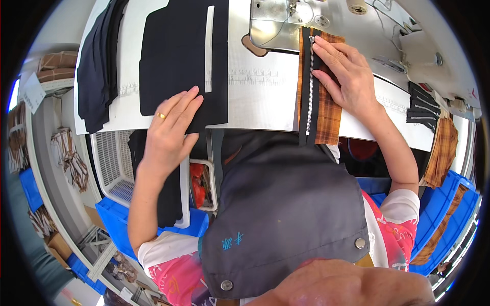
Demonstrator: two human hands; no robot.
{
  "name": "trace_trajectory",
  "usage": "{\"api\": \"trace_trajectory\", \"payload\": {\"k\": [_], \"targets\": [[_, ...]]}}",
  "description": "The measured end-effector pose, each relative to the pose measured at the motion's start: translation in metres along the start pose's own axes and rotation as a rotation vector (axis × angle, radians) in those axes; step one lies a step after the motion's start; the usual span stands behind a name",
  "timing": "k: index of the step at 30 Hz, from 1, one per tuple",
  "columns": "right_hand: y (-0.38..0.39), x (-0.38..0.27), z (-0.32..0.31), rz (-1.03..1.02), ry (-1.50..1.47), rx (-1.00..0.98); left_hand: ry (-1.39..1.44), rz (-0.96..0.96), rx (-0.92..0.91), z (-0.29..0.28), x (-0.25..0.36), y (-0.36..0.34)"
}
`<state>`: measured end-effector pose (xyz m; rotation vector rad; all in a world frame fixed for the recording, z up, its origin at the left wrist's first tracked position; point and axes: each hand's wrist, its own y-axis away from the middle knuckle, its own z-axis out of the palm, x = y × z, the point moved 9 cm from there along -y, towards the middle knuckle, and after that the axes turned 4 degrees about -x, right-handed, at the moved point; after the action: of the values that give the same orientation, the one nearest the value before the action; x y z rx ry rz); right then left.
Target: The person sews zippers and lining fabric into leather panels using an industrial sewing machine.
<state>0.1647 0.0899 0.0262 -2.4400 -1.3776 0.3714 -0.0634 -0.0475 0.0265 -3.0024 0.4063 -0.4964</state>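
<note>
My left hand (pixel 171 122), a ring on one finger, lies with fingers stretched over the lower edge of a black fabric piece (pixel 173 56), just below a narrow white strip (pixel 209 51) on it. My right hand (pixel 347 76) rests, fingers extended and thumb apart, on a black zipper tape (pixel 310 102) with metal teeth, which lies lengthwise on an orange-brown plaid strip (pixel 326 127). Both pieces sit on the white work table (pixel 260 102) with printed rulers, and the plaid one reaches past its front edge. A metal sewing-machine plate (pixel 275 33) is just left of the zipper's top.
A stack of dark fabric (pixel 97 66) is at the left. Black zippers (pixel 422 104) and plaid pieces (pixel 441 148) hang at the right edge. A white plastic basket (pixel 115 158) and blue bins (pixel 441 219) stand below table level. A thread cone (pixel 357 6) is at the back.
</note>
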Motion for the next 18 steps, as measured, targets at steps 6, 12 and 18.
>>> {"api": "trace_trajectory", "payload": {"k": [6,12,18], "targets": [[0.007,0.002,-0.001,0.007,0.008,0.0,0.033,-0.205,0.155,0.015,-0.012,-0.014],[0.042,0.028,-0.021,0.119,0.06,-0.019,-0.073,0.18,0.178,0.019,0.052,0.032],[0.049,0.033,-0.025,0.148,0.08,-0.014,-0.008,0.251,0.176,0.036,0.11,0.0]]}}
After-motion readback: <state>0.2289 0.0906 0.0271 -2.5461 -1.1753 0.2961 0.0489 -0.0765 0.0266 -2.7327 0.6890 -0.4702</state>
